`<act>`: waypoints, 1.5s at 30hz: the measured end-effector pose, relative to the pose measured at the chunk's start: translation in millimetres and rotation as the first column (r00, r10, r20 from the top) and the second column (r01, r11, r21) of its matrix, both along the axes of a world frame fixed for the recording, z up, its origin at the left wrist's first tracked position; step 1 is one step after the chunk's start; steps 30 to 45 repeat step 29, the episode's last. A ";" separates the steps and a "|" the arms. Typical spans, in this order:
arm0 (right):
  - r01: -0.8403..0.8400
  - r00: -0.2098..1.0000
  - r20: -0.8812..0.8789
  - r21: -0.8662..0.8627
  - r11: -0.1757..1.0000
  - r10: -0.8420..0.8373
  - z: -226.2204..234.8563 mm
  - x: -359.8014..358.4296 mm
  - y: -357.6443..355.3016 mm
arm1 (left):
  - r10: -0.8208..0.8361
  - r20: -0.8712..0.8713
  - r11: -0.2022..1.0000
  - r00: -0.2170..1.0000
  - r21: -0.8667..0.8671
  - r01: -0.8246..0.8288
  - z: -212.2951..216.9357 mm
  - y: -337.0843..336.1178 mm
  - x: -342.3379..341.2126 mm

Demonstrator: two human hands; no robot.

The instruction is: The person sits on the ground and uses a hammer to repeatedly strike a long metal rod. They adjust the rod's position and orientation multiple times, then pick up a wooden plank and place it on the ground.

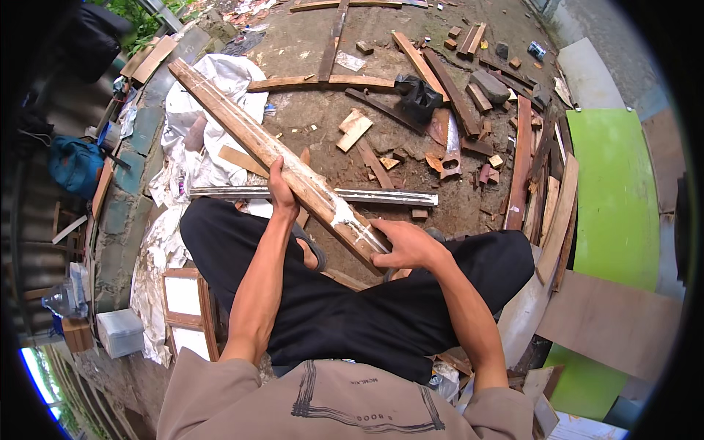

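A long wooden moulding strip (249, 132) with white filler smeared on its near part runs from the upper left down to my lap. My left hand (281, 192) grips it around the middle. My right hand (405, 244) holds its near end, fingers wrapped at the edge. I sit with black trousers (330, 308) over crossed legs. A second, pale moulding strip (381, 196) lies flat on the dirt ground just beyond my hands.
Wood offcuts and planks (462, 103) litter the dirt ground ahead. A handsaw (450, 150) lies at the right. White plastic sheeting (191, 154) spreads at the left, a small framed panel (183, 301) beside my left knee. A green board (616, 198) stands at the right.
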State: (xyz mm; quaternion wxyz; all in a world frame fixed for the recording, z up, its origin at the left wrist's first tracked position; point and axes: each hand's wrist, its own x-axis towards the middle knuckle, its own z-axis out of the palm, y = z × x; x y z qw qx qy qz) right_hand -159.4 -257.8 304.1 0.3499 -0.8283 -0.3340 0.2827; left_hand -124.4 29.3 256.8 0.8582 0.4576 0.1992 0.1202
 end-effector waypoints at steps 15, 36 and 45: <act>0.089 0.996 -0.002 -0.301 0.949 -0.094 -40.4 -10.2 51.5 | 0.302 -0.278 0.950 0.912 0.008 -0.312 -102.8 -3.0 -37.2; 0.020 0.998 -0.034 -0.689 0.725 -0.059 -181.6 110.2 84.7 | 0.423 -0.487 0.863 0.764 -0.040 -0.504 -142.1 32.7 -43.9; 0.020 0.998 -0.034 -0.689 0.725 -0.059 -181.6 110.2 84.7 | 0.423 -0.487 0.863 0.764 -0.040 -0.504 -142.1 32.7 -43.9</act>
